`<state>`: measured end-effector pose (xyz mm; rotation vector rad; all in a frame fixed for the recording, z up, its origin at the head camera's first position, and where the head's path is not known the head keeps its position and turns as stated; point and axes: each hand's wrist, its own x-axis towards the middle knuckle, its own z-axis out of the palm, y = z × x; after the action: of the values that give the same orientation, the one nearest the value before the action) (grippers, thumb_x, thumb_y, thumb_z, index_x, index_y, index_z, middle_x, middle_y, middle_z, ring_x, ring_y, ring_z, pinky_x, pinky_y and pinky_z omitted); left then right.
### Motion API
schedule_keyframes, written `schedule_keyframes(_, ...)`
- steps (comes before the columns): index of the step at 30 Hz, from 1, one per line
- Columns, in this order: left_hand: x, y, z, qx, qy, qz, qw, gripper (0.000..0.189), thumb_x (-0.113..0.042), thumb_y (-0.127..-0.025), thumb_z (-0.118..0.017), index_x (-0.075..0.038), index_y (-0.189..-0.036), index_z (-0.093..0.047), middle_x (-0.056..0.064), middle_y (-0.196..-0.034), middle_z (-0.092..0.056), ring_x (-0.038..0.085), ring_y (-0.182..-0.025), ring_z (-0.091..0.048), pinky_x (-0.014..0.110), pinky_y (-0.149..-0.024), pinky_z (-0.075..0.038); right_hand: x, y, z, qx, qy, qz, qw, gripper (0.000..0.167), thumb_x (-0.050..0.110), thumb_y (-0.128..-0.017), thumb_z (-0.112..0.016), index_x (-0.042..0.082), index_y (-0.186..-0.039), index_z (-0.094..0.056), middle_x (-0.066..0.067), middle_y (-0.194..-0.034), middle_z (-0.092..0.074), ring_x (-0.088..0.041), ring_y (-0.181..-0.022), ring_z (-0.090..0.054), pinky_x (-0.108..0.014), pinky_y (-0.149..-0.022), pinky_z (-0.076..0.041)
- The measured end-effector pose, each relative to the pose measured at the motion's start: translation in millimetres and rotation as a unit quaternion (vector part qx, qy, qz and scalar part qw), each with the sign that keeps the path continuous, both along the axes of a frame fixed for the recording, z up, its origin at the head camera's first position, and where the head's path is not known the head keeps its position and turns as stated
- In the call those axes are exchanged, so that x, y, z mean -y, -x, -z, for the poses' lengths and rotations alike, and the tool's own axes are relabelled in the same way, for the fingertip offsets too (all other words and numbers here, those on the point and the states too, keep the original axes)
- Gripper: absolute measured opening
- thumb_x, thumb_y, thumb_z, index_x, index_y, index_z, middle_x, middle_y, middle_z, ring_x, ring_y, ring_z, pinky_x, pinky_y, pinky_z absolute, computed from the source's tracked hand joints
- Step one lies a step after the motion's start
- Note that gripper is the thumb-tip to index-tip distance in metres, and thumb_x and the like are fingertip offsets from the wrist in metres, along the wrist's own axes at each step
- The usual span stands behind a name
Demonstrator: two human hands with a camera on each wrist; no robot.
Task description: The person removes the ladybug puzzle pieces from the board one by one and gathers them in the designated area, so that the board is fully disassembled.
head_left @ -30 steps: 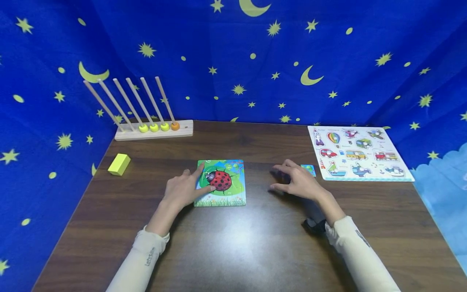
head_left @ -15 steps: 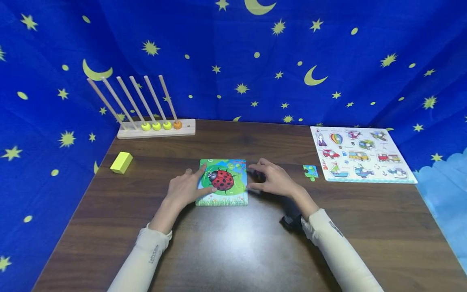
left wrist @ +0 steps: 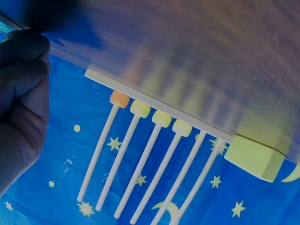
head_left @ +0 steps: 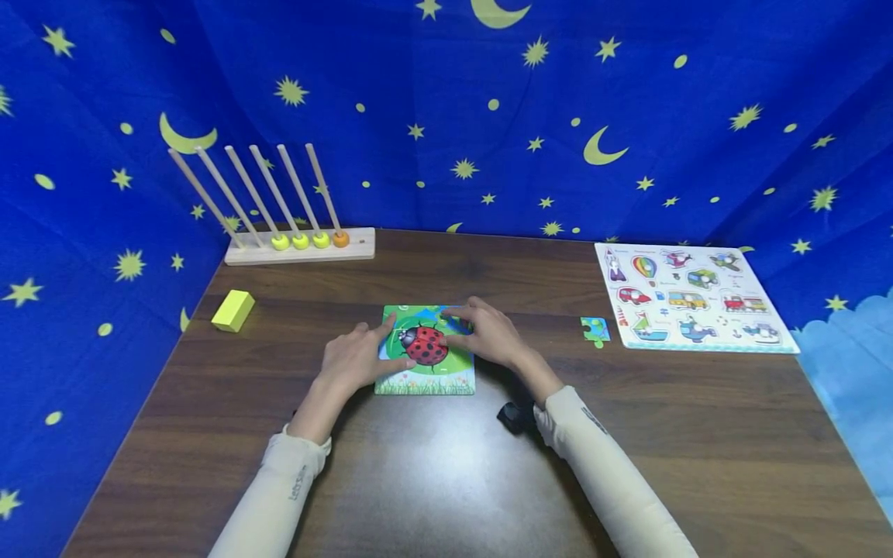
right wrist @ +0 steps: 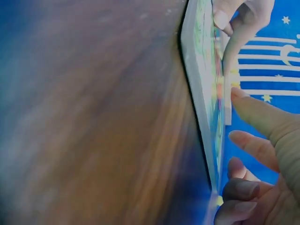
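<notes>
A square ladybug jigsaw puzzle [head_left: 425,380] lies flat on the brown table. My left hand [head_left: 349,360] rests at its left edge, thumb and index finger spread straight over the board. Over the puzzle's right side reaches my right hand [head_left: 488,333], fingers apart with nothing between them. From the right wrist, the right hand [right wrist: 267,154] appears just above the board [right wrist: 206,84], with relaxed fingers; whether they touch it I cannot tell. Only part of the left hand [left wrist: 23,108] shows in the left wrist view. A loose puzzle piece [head_left: 595,330] lies to the right.
A wooden peg stand [head_left: 300,252] with yellow and orange beads stands at the back left. A yellow block [head_left: 233,311] sits in front of it. At the back right lies a white vehicle puzzle board [head_left: 691,298]. A blue starry curtain [head_left: 446,116] hangs behind the table.
My right hand has moved left, away from beside the loose puzzle piece, to over the ladybug puzzle's right side. That loose piece is now uncovered. The left hand has stayed at the puzzle.
</notes>
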<state>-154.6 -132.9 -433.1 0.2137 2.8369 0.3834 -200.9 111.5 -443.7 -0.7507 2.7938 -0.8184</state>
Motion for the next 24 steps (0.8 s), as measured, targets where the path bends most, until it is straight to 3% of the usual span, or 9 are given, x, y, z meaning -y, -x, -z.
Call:
schedule_keyframes(10, 1.1, 0.8, 1.1, 0.008, -0.004, -0.002, 1.0000, 0.095, -0.071, -0.082, -0.063, -0.022, -0.156, -0.032, 0.031, -0.141, -0.049, 0.044, -0.103, -0.062, 0.052, -0.077, -0.052, 16.8, 2.7, -0.7, -0.001, -0.068, 0.015, 0.9975, 0.060, 0.046, -0.086, -0.075, 0.019, -0.138, -0.061, -0.007, -0.098, -0.053, -0.017, -0.073, -0.051, -0.032, -0.062, -0.044)
schedule_keyframes(16, 2.3, 1.7, -0.3, 0.005, 0.002, 0.009, 0.9999, 0.095, -0.071, -0.082, -0.063, -0.020, -0.156, -0.033, 0.031, -0.138, -0.052, 0.043, -0.102, -0.063, 0.050, -0.073, -0.053, 19.8, 3.0, -0.4, -0.024, -0.092, 0.001, 0.9954, 0.060, 0.050, -0.087, -0.072, 0.018, -0.137, -0.062, -0.013, -0.118, -0.059, -0.023, -0.082, -0.063, -0.039, -0.068, -0.054)
schedule_keyframes(18, 2.0, 2.0, -1.1, 0.002, 0.006, 0.011, 0.9999, 0.094, -0.071, -0.082, -0.063, -0.020, -0.155, -0.034, 0.030, -0.134, -0.055, 0.040, -0.096, -0.064, 0.048, -0.071, -0.052, 20.4, 4.6, -0.3, -0.024, -0.085, 0.000, 0.9961, 0.058, 0.049, -0.087, -0.073, 0.017, -0.135, -0.063, -0.014, -0.119, -0.059, -0.024, -0.082, -0.063, -0.040, -0.067, -0.054)
schedule_keyframes(24, -3.7, 1.9, -1.1, -0.006, 0.017, 0.008, 0.9998, 0.095, -0.072, -0.082, -0.062, -0.017, -0.155, -0.034, 0.027, -0.131, -0.059, 0.035, -0.091, -0.065, 0.043, -0.067, -0.052, 21.4, 10.8, -1.8, 0.003, -0.045, 0.022, 0.9987, 0.050, 0.041, -0.082, -0.080, 0.020, -0.126, -0.070, -0.003, -0.100, -0.057, -0.019, -0.078, -0.055, -0.035, -0.062, -0.045)
